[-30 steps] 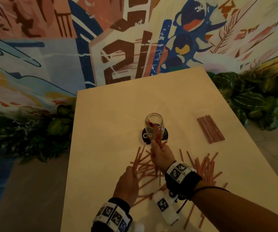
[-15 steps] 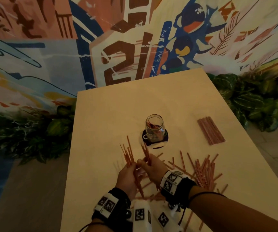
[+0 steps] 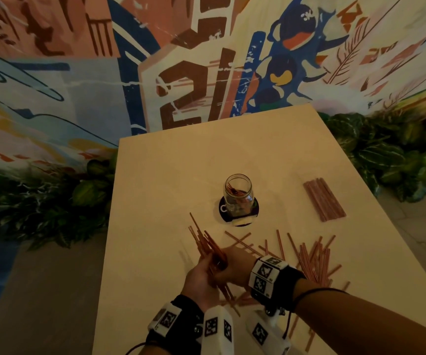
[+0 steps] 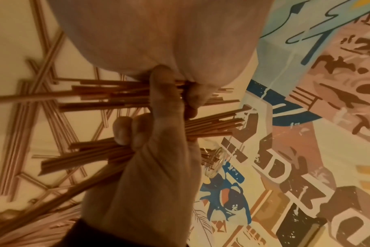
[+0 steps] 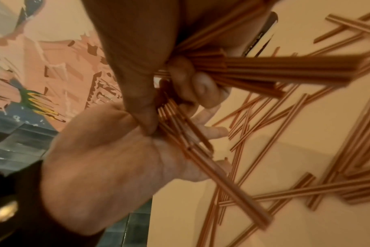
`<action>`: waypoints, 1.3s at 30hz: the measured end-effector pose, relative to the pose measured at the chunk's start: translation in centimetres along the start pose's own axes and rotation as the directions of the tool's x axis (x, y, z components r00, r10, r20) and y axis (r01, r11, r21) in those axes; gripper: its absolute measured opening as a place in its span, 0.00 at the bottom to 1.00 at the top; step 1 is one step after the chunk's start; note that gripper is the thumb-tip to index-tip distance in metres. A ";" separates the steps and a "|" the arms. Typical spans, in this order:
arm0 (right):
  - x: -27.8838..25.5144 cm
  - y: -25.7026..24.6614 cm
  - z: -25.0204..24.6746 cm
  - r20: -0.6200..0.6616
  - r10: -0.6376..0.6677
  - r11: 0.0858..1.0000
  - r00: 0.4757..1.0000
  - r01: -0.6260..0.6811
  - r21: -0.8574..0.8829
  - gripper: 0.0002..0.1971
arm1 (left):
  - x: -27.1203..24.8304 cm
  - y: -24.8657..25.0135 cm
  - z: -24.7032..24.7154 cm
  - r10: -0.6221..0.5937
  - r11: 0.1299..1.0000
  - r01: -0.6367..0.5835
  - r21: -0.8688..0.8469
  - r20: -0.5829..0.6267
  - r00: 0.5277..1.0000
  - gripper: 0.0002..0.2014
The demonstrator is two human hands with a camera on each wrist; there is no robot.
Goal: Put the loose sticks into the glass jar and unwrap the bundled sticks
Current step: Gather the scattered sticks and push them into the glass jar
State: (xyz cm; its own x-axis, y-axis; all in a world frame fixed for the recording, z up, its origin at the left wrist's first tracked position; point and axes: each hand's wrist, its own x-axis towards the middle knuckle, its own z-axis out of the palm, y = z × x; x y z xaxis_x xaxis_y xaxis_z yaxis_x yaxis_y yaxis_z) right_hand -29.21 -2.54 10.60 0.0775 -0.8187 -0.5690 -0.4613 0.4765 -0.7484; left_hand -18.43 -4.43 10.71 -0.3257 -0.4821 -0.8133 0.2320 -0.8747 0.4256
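Observation:
A clear glass jar (image 3: 237, 193) with a few sticks in it stands on a dark coaster (image 3: 223, 210) at mid-table. Thin red-brown loose sticks (image 3: 314, 257) lie scattered in front of it. The wrapped bundle of sticks (image 3: 323, 199) lies flat to the right of the jar. My left hand (image 3: 200, 276) and right hand (image 3: 236, 265) meet just above the table, both gripping one fanned bunch of sticks (image 3: 205, 244). The right wrist view shows the bunch (image 5: 186, 133) lying across my left palm (image 5: 108, 158) while my right hand's fingers (image 5: 190, 80) curl round more sticks.
The pale table (image 3: 181, 175) ends at the left beside a drop to the floor. A painted wall rises behind it. Green plants (image 3: 386, 155) line the right and left sides. More loose sticks (image 5: 306, 192) lie under the hands.
My right hand has come back from the jar's mouth to my left hand. The left hand has lifted its sticks off the table, and both hands now hold one bunch.

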 end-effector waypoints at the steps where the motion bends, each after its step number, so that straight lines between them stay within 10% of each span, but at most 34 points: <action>1: 0.0 -0.1 0.1 -0.003 -0.006 1.000 1.000 0.006 0.004 0.05 | 0.1 0.0 -0.1 0.013 1.000 -0.013 0.024 0.011 1.000 0.16; 9: 0.3 -0.5 0.3 -0.025 0.007 1.000 1.000 -0.007 -0.005 0.06 | -0.5 0.4 -0.3 0.088 0.944 -0.118 0.309 0.109 0.990 0.15; 20: -0.8 -0.9 0.2 -0.039 -0.047 0.969 0.998 0.055 0.242 0.13 | -0.4 1.4 -0.9 0.086 0.954 -0.130 0.270 0.170 0.982 0.19; 33: -2.2 -4.7 -3.2 -0.476 -0.233 0.679 0.848 0.492 0.544 0.15 | 0.3 1.4 -1.0 -0.126 0.991 0.132 -0.029 0.144 0.981 0.32; 37: -2.5 -3.8 -2.4 -0.435 -0.231 0.753 0.870 0.443 0.486 0.15 | -0.9 3.3 0.8 0.155 0.963 -0.188 0.194 0.172 0.973 0.23; 39: -2.6 -3.0 -1.9 -0.347 -0.217 0.758 0.913 0.381 0.530 0.14 | -2.3 6.0 2.0 0.414 0.829 -0.480 0.287 0.262 0.872 0.19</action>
State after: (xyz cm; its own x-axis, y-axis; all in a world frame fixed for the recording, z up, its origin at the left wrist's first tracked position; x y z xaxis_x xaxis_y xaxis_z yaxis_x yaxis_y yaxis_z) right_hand -29.71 -2.49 14.99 -0.1356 -0.9616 -0.2388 0.1484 0.2186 -0.9645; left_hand -18.14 -8.67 15.94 -0.4280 -0.7956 -0.4288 0.0856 -0.5080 0.8571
